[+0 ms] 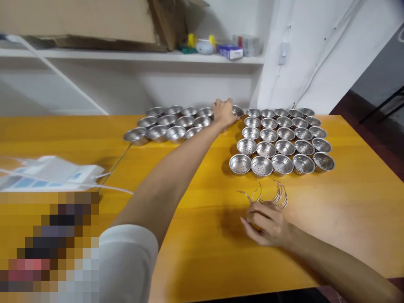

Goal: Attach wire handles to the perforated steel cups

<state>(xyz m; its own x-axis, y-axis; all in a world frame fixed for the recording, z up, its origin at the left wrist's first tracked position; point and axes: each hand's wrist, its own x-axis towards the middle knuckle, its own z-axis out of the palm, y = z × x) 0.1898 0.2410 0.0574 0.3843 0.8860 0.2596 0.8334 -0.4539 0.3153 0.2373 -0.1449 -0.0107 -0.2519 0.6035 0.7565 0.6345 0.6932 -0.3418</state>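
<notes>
My left hand [223, 112] reaches to the back of the table, with its fingers curled down at the row of perforated metal cups. Its thumb side touches one cup [237, 111]; the fingertips are partly hidden. Left of it stands a group of similar cups [157, 133] in rows. A larger block of cups [284, 147], also in rows, stands on the right. Close to the front, my right hand [267, 223] is closed around thin curved metal wires [279, 194], which fan out beyond the fingers.
The yellow table [202, 252] meets a wall with a white shelf [158, 57] above. A cardboard box [78, 21] and small packages sit on the shelf. A white power strip [72, 174] with cables lies at the left.
</notes>
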